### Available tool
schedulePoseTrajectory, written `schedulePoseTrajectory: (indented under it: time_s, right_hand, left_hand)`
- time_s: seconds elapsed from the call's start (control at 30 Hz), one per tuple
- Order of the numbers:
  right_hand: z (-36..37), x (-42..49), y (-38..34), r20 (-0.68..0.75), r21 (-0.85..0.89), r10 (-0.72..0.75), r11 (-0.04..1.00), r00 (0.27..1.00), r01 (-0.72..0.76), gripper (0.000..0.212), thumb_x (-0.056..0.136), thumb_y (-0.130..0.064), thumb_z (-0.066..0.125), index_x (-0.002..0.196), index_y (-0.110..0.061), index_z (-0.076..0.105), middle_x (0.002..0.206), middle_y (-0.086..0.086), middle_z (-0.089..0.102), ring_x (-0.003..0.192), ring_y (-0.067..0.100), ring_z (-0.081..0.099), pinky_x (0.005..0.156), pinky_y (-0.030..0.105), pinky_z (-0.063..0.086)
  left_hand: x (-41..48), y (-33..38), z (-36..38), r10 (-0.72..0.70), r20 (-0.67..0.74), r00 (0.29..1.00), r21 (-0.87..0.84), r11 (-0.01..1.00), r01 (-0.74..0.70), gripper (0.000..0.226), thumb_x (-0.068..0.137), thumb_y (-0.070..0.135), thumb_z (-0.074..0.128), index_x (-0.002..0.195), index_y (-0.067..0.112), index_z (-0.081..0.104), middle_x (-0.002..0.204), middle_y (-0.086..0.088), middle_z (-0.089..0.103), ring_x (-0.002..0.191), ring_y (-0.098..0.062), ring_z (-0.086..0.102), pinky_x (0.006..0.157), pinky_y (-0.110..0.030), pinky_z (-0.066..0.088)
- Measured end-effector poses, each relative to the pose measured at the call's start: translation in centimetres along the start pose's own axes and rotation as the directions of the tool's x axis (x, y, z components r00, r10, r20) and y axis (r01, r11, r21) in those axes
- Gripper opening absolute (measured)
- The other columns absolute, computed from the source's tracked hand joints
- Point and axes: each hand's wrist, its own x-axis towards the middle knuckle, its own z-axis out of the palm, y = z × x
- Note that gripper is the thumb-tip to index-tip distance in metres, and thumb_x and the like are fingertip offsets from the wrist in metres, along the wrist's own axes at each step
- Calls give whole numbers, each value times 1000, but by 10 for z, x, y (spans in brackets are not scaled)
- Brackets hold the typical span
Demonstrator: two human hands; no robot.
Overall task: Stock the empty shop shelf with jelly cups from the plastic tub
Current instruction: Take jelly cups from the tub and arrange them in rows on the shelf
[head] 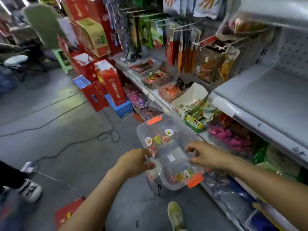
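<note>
A person stands in a shop aisle holding a clear plastic tub (179,130) in the air above the concrete floor (66,130), just off the front edge of the shelving. The left hand (136,161) grips the tub's left rim, thumb curled over the edge. The right hand (210,157) sits at the right rim with fingers curled, though it is not clear whether they grip it. A few jelly cups (157,139) lie inside, some towards the far end by one orange latch (154,120), others in the near corner. The empty shelf (266,90), up at the right, shows a bare grey surface from front edge to back panel, with no cup on the part in view. On this showing the stocking has not visibly begun: every cup seen is in the tub, and all of them have yet to be moved onto the shelf.
</note>
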Motion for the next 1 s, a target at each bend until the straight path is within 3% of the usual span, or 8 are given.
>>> schedulePoseTrajectory:
  time_s: [0.23,0.3,0.43,0.57,0.7,0.8,0.9,1.0]
  right_hand:
    - [25,163,30,123,41,53,997,991,-58,39,85,-28,66,122,-19,58,118,0,61,93,11,53,72,21,36]
    - [39,208,44,134,21,81,996,988,-85,40,85,-29,65,124,-20,57,127,2,58,109,19,57,84,25,43]
    - [70,281,75,152,-182,113,980,982,-84,55,89,-22,58,140,-23,39,145,7,37,129,29,42,101,38,43]
    - [88,331,93,158,-364,81,931,984,-18,60,90,-7,53,145,-17,31,148,10,28,123,33,48,92,40,45]
    - [108,372,105,193,-523,97,852,976,18,60,94,-3,46,148,-15,24,155,18,13,121,37,53,90,43,47]
    - [124,390,108,211,-560,102,828,972,35,50,98,-6,40,146,-12,26,148,23,22,107,41,62,83,43,51]
    - [129,401,108,108,-654,38,755,993,42,44,89,-15,60,132,-10,50,130,24,47,80,34,70,65,36,55]
    - [134,404,111,162,-682,20,725,987,97,41,97,-7,41,138,-2,37,139,22,36,107,33,62,83,36,51]
  left_hand:
    - [154,-11,2,-53,6,999,-152,987,53,43,85,48,66,122,26,59,123,-1,59,109,-25,58,92,-34,48]
    - [205,-16,19,-78,-5,997,-152,985,76,49,86,43,66,129,20,55,130,-8,54,115,-28,54,95,-34,44]
    - [287,-32,67,-155,35,987,-19,988,156,59,88,40,62,138,14,42,139,-13,42,128,-33,40,102,-40,39]
    - [338,-51,104,-145,7,989,227,964,139,43,94,32,50,132,12,44,134,-11,43,126,-30,40,95,-38,40]
    - [374,-61,123,-111,71,991,515,855,59,39,96,23,44,134,13,43,133,-11,45,123,-32,41,93,-37,38]
    - [393,-58,134,-159,95,983,583,809,74,31,97,20,45,126,14,51,121,-11,54,111,-31,49,84,-35,39]
    - [404,-56,141,-185,145,972,633,772,53,27,96,19,49,122,13,56,113,-7,60,103,-28,53,81,-34,39]
    - [404,-52,138,-223,169,960,678,733,51,30,92,22,57,120,15,53,106,-11,61,96,-28,55,74,-34,39]
